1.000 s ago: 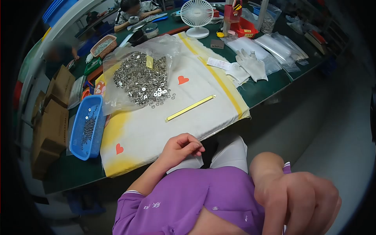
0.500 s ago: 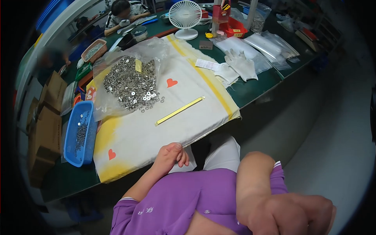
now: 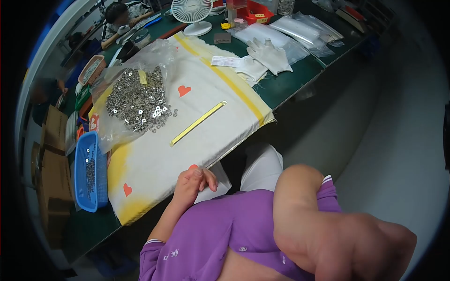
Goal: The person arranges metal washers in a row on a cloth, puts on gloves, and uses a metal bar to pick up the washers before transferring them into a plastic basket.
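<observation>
My left hand (image 3: pixel 190 182) is at the near edge of the cloth-covered table, its fingers loosely bent and somewhat apart, with nothing visible in them. Beyond it on the white cloth (image 3: pixel 154 164) lies a narrow yellow strip (image 3: pixel 198 123). A clear plastic bag (image 3: pixel 101 133) lies spread farther left, with a heap of small metal washers (image 3: pixel 136 100) on it and a yellow tag (image 3: pixel 142 77) on top. Close to the camera at lower right, my right hand (image 3: pixel 370 243) is raised and blurred; its fingertips are hidden.
At left stands a blue basket (image 3: pixel 79 182) with some small metal parts, beside cardboard boxes (image 3: pixel 56 173). White gloves (image 3: pixel 271 56), a paper slip (image 3: pixel 226 61), plastic bags (image 3: pixel 300 33) and a white fan (image 3: pixel 198 28) are farther back. Another person (image 3: pixel 119 21) sits across.
The view has shifted, so the table's things appear farther left and mostly higher. My right hand has come nearer the camera, toward the lower right. My left hand stays by the table edge.
</observation>
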The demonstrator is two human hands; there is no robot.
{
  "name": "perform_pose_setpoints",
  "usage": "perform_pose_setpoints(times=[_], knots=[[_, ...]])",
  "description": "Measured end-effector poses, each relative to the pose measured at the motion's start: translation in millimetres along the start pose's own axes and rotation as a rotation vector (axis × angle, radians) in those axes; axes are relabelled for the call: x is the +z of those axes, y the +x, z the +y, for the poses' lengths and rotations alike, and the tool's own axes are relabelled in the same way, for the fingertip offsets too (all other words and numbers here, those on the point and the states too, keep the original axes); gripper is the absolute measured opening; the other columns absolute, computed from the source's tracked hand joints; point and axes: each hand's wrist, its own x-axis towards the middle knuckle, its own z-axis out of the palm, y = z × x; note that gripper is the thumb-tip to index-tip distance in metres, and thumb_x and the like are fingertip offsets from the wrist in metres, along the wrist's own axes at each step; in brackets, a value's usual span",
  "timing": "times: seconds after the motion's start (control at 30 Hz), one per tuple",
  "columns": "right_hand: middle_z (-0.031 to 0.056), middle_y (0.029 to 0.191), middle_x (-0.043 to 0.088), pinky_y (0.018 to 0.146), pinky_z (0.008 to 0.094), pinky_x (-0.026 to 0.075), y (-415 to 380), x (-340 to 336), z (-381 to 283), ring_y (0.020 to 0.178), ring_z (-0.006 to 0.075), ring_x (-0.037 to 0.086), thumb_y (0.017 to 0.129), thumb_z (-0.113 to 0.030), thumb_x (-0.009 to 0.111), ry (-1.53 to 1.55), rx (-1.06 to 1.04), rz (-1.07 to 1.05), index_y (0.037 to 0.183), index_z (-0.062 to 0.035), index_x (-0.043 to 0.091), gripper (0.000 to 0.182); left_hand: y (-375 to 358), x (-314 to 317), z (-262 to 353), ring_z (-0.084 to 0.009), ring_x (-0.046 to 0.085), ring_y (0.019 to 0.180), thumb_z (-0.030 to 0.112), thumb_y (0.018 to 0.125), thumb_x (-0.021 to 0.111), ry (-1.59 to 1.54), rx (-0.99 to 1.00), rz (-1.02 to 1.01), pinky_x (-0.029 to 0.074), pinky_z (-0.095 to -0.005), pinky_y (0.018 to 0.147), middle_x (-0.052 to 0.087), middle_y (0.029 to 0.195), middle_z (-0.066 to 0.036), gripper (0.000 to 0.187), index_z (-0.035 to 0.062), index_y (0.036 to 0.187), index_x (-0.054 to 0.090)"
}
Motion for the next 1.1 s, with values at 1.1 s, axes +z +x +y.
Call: perform_pose_setpoints(times=[1.1], knots=[[0.0067,0.094,0.051,0.066,0.0326,0.058,-2.7,11.7,-7.4,0.081,0.0188,0.057,0.071,0.015,0.064,-0.12,-0.018,0.05,0.078,-0.004,0.054,0.023,1.4,9.5,-4.5,-0.0195,0.058,0.08,0.038,0.097,0.044,0.024,0.098,0.086,0.049,-0.0324,0.076,0.059,0.086,-0.013,0.042,0.0017,0.079,0.054]])
